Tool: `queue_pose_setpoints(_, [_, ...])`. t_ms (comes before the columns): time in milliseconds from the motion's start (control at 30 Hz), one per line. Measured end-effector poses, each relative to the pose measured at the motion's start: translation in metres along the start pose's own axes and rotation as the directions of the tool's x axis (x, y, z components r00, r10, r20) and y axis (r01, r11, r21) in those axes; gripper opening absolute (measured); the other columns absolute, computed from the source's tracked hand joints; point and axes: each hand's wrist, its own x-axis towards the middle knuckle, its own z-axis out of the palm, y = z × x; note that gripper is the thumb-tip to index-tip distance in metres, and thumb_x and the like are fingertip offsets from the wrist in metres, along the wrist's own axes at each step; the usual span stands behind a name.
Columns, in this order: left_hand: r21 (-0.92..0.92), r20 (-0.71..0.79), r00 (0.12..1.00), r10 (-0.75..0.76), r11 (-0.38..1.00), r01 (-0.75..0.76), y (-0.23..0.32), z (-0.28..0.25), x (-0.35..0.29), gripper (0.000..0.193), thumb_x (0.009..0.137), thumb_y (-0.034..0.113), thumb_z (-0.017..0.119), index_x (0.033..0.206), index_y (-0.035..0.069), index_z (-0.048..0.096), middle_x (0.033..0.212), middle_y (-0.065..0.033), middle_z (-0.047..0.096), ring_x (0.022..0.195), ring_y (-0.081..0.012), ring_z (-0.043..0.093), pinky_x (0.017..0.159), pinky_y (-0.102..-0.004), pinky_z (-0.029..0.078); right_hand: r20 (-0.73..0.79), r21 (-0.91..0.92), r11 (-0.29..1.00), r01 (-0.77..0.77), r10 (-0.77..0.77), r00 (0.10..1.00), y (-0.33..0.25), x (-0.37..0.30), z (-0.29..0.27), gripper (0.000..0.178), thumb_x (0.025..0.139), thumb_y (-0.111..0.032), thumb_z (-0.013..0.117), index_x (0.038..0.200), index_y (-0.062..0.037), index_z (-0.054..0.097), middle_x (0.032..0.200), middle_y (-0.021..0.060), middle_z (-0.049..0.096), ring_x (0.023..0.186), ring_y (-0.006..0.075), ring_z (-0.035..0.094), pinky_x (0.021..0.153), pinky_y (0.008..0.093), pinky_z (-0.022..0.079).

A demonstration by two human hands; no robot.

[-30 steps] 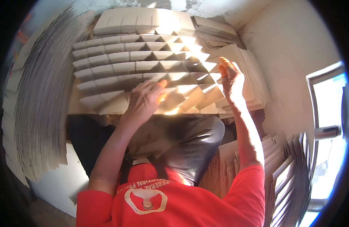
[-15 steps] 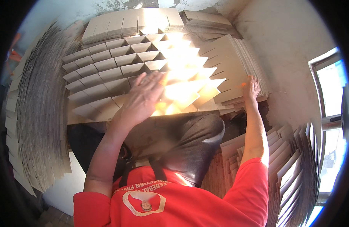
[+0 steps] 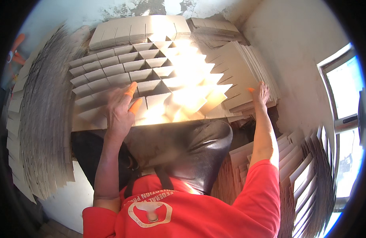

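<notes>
In front of me lies a grid of interlocked cardboard dividers (image 3: 142, 75), its right part washed out by bright sunlight. My left hand (image 3: 120, 111) is over the grid's near left part, fingers apart and partly smeared, with orange covers on two fingertips. It holds nothing that I can see. To the right, my right hand (image 3: 261, 94) rests at the near right edge of a stack of slotted cardboard sheets (image 3: 234, 69). Its thumb, in an orange cover, is apart from the other fingers on the top sheet.
Another stack of slotted sheets (image 3: 137, 29) is behind the grid, with more cardboard (image 3: 214, 25) to its right. Tall cardboard piles rise on the left (image 3: 42, 115) and at lower right (image 3: 298, 170). A window (image 3: 343, 95) is at the right wall.
My left hand has moved left and slightly nearer across the grid, and its orange fingertips now show. My right hand stays at the sheet stack. The view has shifted slightly.
</notes>
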Motion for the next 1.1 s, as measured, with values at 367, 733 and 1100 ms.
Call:
queue_pose_setpoints(367, [-0.031, -0.030, 0.999, -0.018, 0.999, 0.017, -0.016, -0.005, -0.012, 0.033, 0.080, 0.007, 0.074, 0.112, 0.000, 0.068, 0.110, -0.0124, 0.070, 0.100, -0.0311, 0.065, 0.100, -0.0431, 0.046, -0.044, 0.216, 0.976, -0.026, 0.037, 0.998, -0.003, -0.012, -0.029, 0.023, 0.086, -0.027, 0.063, 0.091, -0.0058, 0.069, 0.103, 0.0188, 0.068, 0.096, 0.0391, 0.064, 0.079, 0.0483, 0.049])
queue_pose_setpoints(733, [-0.065, -0.080, 0.995, -0.056, 0.997, 0.050, -0.021, -0.004, -0.018, 0.031, 0.079, 0.006, 0.075, 0.109, 0.002, 0.069, 0.107, -0.0129, 0.070, 0.101, -0.0314, 0.065, 0.098, -0.0435, 0.047, -0.378, 0.274, 0.961, 0.025, 0.084, 0.922, -0.026, -0.002, -0.096, 0.023, 0.093, -0.021, 0.053, 0.100, -0.0035, 0.066, 0.096, 0.0184, 0.069, 0.090, 0.0407, 0.063, 0.079, 0.0472, 0.049])
queue_pose_setpoints(1100, [-0.039, -0.067, 0.997, -0.046, 0.998, 0.043, -0.021, -0.007, -0.019, 0.027, 0.081, 0.007, 0.073, 0.107, 0.000, 0.069, 0.105, -0.0135, 0.071, 0.098, -0.0312, 0.066, 0.099, -0.0442, 0.046, -0.354, 0.366, 0.930, 0.021, 0.118, 0.928, -0.013, 0.002, -0.049, 0.026, 0.092, -0.025, 0.056, 0.093, -0.0016, 0.065, 0.084, 0.0199, 0.066, 0.081, 0.0402, 0.062, 0.072, 0.0481, 0.049])
